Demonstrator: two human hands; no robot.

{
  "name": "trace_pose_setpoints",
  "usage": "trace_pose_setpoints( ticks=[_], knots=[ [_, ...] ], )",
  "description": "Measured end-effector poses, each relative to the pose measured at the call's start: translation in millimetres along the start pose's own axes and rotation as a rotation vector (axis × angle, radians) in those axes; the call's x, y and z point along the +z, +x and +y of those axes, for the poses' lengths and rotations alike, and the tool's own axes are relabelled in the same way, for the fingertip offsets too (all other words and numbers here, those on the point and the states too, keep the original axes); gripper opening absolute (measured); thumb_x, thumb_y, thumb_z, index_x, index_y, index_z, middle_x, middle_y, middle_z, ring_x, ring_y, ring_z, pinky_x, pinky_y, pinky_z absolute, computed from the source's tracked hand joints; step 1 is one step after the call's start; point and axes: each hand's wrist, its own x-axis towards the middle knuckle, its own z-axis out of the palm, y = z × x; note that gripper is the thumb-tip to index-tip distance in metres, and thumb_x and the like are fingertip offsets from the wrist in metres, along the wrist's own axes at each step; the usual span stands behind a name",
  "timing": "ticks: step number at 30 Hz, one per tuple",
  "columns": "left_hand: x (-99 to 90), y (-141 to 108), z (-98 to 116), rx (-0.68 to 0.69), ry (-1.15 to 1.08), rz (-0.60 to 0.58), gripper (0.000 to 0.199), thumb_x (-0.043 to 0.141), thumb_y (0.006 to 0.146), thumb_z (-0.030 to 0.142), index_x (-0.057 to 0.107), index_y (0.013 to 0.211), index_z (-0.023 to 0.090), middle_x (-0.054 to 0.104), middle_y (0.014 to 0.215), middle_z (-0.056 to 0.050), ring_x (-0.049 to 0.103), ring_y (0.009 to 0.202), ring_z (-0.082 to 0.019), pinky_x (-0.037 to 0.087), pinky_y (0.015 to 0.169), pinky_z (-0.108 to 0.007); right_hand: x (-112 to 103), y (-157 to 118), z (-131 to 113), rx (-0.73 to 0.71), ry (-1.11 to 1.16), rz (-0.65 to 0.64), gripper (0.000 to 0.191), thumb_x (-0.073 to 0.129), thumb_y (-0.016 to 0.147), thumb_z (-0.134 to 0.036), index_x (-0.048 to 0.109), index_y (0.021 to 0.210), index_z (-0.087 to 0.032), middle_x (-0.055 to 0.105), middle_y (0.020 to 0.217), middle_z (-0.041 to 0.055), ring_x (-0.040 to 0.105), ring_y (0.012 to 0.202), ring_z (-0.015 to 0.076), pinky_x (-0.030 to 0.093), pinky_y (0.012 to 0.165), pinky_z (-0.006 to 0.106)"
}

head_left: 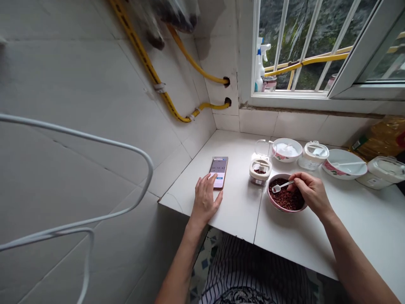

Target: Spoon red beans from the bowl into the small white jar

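Observation:
My left hand point(205, 196) rests over the lower part of a phone point(220, 171), fingers spread and one fingertip on the screen, which shows a timer. In my right hand point(308, 192) the handle of a small white spoon point(280, 187) is pinched. The spoon's scoop hangs over a bowl point(274, 205) of dark red-brown granules point(286, 198). Just left of the bowl stands a small clear jar point(260, 171) with its lid flipped up and some of the same dark granules inside.
Behind are a bowl of white powder point(286, 150), a lidded jar point(313, 155), a bowl with a white spoon lying across it point(344, 171) and another jar point(381, 173). A bottle of yellow oil point(382, 137) stands at the right. The counter's front edge point(228, 233) runs before me.

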Motion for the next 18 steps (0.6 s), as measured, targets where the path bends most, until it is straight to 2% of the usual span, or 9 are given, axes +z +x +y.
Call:
trace_pose_setpoints(
  ticks=[8,14,18],
  knots=[
    [10.1,-2.1,2.2,-0.052,-0.017,-0.122,0.056,0.055,0.095,0.025,0.035,0.147,0.020,0.057,0.142,-0.014,0.044,0.142,-0.031,0.026,0.121,-0.061,-1.9,-1.1,0.2,0.011,-0.043,-0.013,0.015,0.061,0.077,-0.037,0.066,0.078,-0.023,0.070,0.057,0.0011,0.067,0.057,0.0204,0.052,0.058,0.031],
    [12.0,-3.6,0.5,-0.037,0.004,-0.114,0.050,0.055,0.096,0.028,0.040,0.143,0.019,0.057,0.142,-0.015,0.045,0.141,-0.031,0.023,0.121,-0.063,-2.0,-1.7,0.2,0.000,-0.037,-0.019,0.015,0.061,0.077,-0.037,0.067,0.078,-0.024,0.070,0.057,0.0010,0.067,0.057,0.0198,0.052,0.058,0.030],
    [12.9,-3.5,-0.5,-0.037,-0.011,-0.110,0.054,0.056,0.096,0.030,0.037,0.146,0.019,0.057,0.142,-0.016,0.044,0.142,-0.032,0.024,0.121,-0.063,-1.4,-2.0,-0.3,0.014,-0.049,-0.015,0.016,0.059,0.077,-0.038,0.066,0.078,-0.023,0.071,0.058,0.0019,0.067,0.057,0.0201,0.052,0.058,0.030]
  ],
)
